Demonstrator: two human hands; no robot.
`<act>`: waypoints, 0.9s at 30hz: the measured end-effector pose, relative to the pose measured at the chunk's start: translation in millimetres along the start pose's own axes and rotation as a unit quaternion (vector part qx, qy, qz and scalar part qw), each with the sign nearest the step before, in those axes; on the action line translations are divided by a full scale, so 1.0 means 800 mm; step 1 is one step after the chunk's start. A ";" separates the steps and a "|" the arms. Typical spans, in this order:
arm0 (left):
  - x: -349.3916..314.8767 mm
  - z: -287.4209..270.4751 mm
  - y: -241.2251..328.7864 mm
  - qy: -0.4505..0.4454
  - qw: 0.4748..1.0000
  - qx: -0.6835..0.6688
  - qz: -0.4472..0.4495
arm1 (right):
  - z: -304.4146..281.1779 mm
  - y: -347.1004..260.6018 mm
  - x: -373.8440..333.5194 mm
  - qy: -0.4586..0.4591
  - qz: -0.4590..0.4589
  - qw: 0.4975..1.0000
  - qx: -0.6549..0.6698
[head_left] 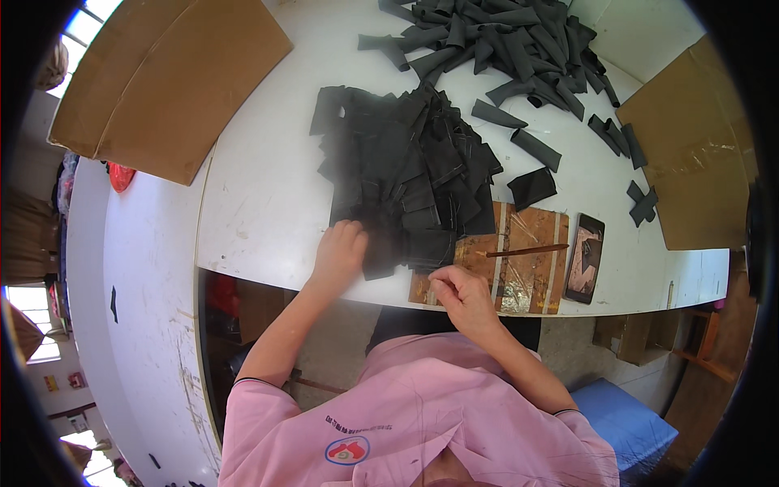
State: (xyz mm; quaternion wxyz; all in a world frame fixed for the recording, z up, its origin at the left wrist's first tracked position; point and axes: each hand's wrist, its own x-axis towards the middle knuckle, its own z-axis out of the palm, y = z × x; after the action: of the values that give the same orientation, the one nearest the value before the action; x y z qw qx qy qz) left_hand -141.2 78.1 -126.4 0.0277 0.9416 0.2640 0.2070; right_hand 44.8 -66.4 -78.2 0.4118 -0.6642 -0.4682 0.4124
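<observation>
A heap of flat black fabric pieces [438,154], some edged with pale stitching, lies on the white table in front of me. My left hand [341,250] is at the near left side of this heap, its fingers curled against the edge of a dark fabric piece [380,253]. My right hand [466,294] is closed in a pinch just below the heap's near edge, over a wooden board [527,280]. What lies between its fingertips is too small to make out. A thin brown stick-like tool [527,251] rests across the board.
Rolled black fabric tubes [519,49] are piled at the far side, with a few strays nearby. A phone [584,258] lies right of the board. Cardboard boxes [170,81] stand left and right on the white table [260,195]. A blue stool [625,426] is at lower right.
</observation>
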 end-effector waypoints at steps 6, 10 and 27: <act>0.035 -0.033 0.028 0.136 0.955 -0.196 -0.177 | -0.005 -0.010 0.004 0.025 -0.040 0.999 -0.011; 0.065 -0.051 0.054 0.172 0.805 -0.472 -0.315 | -0.008 -0.038 0.016 0.062 -0.111 0.992 -0.009; 0.080 -0.070 0.134 0.111 0.529 -0.778 -0.320 | -0.014 -0.060 0.019 0.176 -0.191 0.965 0.029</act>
State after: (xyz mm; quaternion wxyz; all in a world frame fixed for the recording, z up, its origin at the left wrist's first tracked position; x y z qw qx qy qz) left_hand -62.5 15.6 -33.7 0.7844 0.3686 0.2831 0.4108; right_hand 44.8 -42.7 -32.0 0.5779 -0.6124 -0.4943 0.2162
